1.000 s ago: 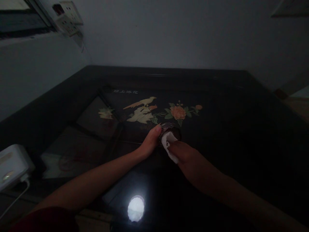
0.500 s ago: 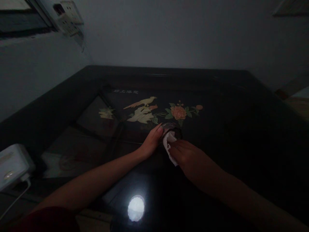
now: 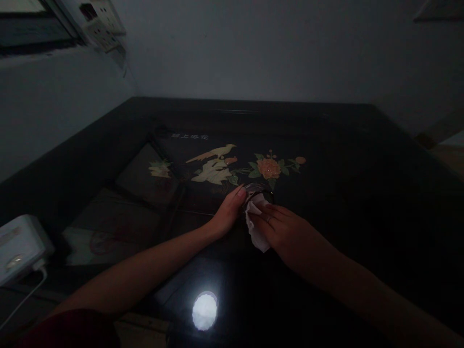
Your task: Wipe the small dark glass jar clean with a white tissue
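Note:
In dim light a small clear glass point(image 3: 259, 192) stands on a dark glass-topped table point(image 3: 355, 193). My left hand point(image 3: 228, 212) is wrapped round the glass's left side and holds it. My right hand point(image 3: 281, 227) is closed on a crumpled white tissue point(image 3: 255, 229) and presses it against the glass's rim and near side. Most of the glass is hidden by the two hands.
Under the table's glass lies a painted panel with a pale bird point(image 3: 213, 162) and an orange flower point(image 3: 268, 167). A white device point(image 3: 18, 246) with a cable sits at the left edge. A lamp's bright reflection point(image 3: 205, 311) shines near me. Wall sockets point(image 3: 103, 29) hang top left.
My right hand has turned and slid up along the glass with the tissue, so its fingers now lie over the rim. The left hand has kept its hold.

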The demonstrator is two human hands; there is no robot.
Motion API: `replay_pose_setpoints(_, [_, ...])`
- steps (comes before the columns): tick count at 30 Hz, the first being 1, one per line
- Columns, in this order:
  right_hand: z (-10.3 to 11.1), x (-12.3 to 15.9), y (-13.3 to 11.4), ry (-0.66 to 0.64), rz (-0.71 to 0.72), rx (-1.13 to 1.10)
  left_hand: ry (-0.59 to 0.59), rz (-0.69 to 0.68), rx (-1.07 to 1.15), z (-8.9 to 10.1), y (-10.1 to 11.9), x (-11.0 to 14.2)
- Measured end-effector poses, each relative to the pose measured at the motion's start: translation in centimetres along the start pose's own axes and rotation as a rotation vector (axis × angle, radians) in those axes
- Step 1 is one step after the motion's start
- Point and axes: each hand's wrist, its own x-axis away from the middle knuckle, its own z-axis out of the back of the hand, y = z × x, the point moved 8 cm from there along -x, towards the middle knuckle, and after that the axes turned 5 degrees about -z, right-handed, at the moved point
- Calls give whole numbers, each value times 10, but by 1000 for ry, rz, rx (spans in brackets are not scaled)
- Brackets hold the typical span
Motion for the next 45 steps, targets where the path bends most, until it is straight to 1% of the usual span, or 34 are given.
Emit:
replay_pose_setpoints(3, [-1,-2,6,-10,-132,-235,-19,15,-19,2,-3,0])
replay_pose_setpoints(6, [-4,-1,16,10,-328,-510,1,15,-50,6,-5,0])
replay_pose_setpoints(8, [-9,1,22,2,-435,-606,4,6,-61,7,-6,0])
replay_pose_setpoints(9, [-11,2,23,-9,-462,-606,1,3,-62,7,-6,0])
replay_pose_setpoints(11, [-12,1,22,-19,-435,-523,-2,-1,-57,7,-6,0])
replay_pose_setpoints(16, [-8,-3,4,-43,-127,-185,-10,2,-40,3,-1,0])
replay_pose_setpoints(18, [-6,-2,1,-44,-50,-70,7,7,-43,2,1,1])
replay_pose_setpoints(22, [-1,0,-1,9,27,130,27,21,-2,-2,3,2])
replay_pose_setpoints(26, [0,0,-1,19,43,225,40,14,24,-2,2,1])
replay_pose_setpoints(30, [2,-2,-3,40,46,211,53,8,18,-1,1,1])
replay_pose_setpoints(35, [5,-3,-6,76,-4,66,4,33,23,-3,0,2])
replay_pose_setpoints(38, [-2,-1,-2,66,-87,-87,-2,26,-5,1,-3,2])
replay_pose_setpoints(42, [-11,4,12,66,-267,-335,7,6,-53,8,-7,0])
replay_pose_setpoints(43, [-12,4,15,75,-293,-373,14,3,-66,9,-8,0])
replay_pose_setpoints(45, [-9,4,16,92,-297,-387,17,5,-83,9,-7,-1])
